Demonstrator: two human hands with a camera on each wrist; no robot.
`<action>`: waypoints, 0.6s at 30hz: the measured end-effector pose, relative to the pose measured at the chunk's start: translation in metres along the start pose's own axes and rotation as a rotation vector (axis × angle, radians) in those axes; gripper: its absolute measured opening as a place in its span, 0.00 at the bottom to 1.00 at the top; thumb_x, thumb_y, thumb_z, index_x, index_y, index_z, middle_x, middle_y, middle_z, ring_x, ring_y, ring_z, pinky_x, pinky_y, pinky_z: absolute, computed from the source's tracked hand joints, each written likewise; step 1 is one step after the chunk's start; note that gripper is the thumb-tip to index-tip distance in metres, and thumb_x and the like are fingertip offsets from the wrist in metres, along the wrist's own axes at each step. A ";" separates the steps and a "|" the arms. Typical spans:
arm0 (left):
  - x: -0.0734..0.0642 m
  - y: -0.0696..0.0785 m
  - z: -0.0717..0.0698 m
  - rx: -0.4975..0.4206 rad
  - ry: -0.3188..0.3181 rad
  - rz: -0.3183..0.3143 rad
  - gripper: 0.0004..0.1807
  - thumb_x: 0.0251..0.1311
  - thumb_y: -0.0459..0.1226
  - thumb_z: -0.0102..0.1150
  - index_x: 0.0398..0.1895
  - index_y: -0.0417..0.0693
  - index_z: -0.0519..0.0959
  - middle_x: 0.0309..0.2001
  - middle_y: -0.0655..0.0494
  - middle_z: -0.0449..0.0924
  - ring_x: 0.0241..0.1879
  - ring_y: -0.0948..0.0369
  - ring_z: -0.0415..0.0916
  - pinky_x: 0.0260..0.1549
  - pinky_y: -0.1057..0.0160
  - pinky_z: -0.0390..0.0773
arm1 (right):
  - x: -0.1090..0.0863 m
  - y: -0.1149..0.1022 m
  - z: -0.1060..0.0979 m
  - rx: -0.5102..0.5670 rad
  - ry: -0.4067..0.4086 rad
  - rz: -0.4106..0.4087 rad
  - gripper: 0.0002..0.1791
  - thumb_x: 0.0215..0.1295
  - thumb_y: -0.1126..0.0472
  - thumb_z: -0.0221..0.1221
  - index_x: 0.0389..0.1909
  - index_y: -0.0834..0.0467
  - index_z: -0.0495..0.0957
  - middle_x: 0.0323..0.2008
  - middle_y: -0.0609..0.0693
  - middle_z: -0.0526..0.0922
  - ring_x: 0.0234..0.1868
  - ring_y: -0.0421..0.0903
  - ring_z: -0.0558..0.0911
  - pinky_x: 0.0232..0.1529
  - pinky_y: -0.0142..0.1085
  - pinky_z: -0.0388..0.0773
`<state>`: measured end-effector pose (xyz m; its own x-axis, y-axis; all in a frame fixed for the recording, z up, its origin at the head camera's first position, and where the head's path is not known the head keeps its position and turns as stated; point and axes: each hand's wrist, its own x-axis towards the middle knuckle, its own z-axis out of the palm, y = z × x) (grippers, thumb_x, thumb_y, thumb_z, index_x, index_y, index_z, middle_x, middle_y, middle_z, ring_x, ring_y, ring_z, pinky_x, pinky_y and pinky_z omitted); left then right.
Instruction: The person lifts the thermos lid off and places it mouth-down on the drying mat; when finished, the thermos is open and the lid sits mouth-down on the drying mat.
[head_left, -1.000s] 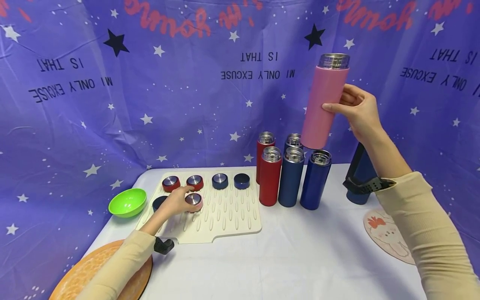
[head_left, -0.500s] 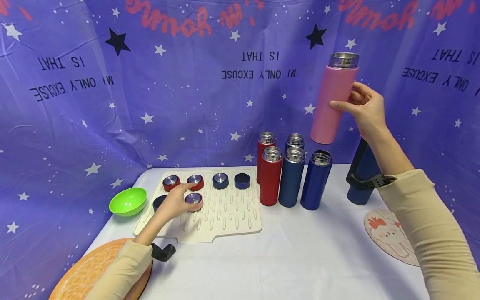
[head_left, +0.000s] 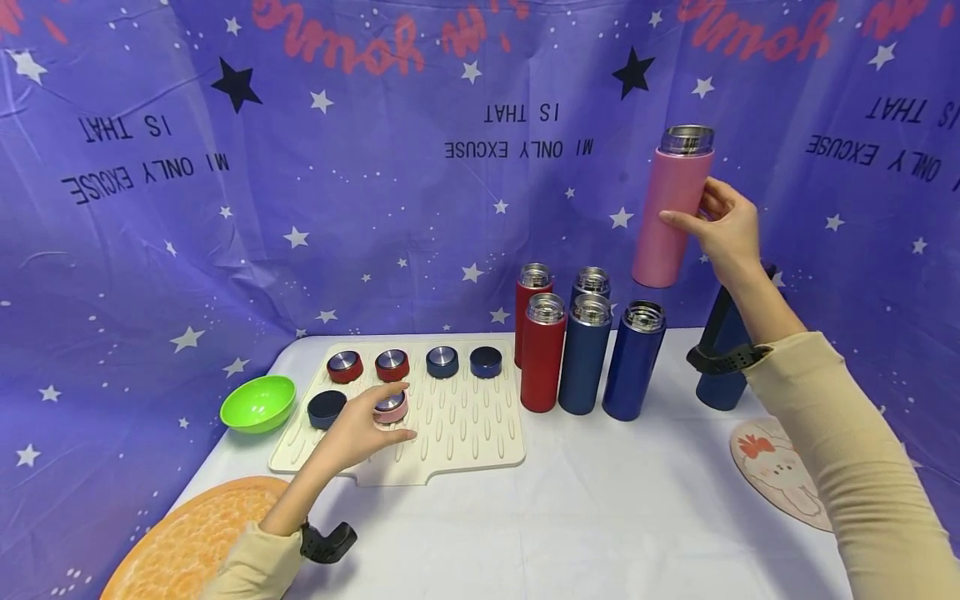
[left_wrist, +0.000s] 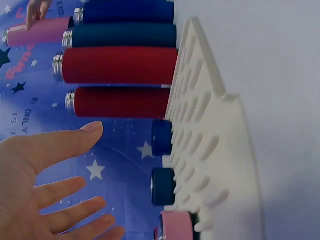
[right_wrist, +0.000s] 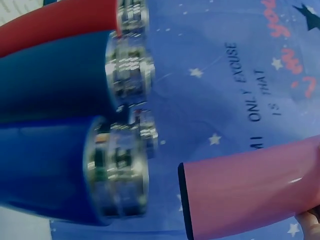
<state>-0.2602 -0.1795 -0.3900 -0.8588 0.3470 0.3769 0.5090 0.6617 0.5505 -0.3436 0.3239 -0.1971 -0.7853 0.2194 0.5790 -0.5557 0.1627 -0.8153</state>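
My right hand (head_left: 729,237) grips a lidless pink vacuum flask (head_left: 672,204) in the air, nearly upright, its steel neck uppermost. In the right wrist view the pink flask's dark base shows near the neck of a blue flask (right_wrist: 45,167). My left hand (head_left: 358,432) hovers above the white drying board (head_left: 465,450), thumb and fingers spread, holding nothing. Just beyond it the pink lid (head_left: 393,411) lies on the board, partly hidden by the fingers. In the left wrist view the hand (left_wrist: 55,195) is clear of the pink lid (left_wrist: 178,226).
Two red lids (head_left: 345,367) and several blue lids (head_left: 442,362) sit on the board. Lidless red flasks (head_left: 541,358) and blue flasks (head_left: 584,362) stand right of it. A green bowl (head_left: 258,403), orange round mat (head_left: 195,533), rabbit-print mat (head_left: 780,471) and another blue flask (head_left: 723,358) surround them.
My left hand has drawn back from the pink lid and spread its fingers; the lid stays on the board. My right hand has carried the pink flask rightward, then slightly down.
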 end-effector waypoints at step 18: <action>-0.011 -0.016 0.031 -0.050 -0.052 -0.096 0.38 0.43 0.40 0.77 0.60 0.38 0.74 0.60 0.40 0.73 0.56 0.44 0.73 0.54 0.44 0.74 | -0.007 0.063 -0.009 -0.216 0.017 0.054 0.40 0.55 0.61 0.70 0.68 0.57 0.64 0.63 0.57 0.73 0.58 0.44 0.75 0.60 0.32 0.71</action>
<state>-0.2600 -0.1732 -0.4260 -0.9049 0.3184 0.2825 0.4255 0.6603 0.6189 -0.3702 0.3414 -0.2524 -0.8064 0.2493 0.5362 -0.4404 0.3519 -0.8260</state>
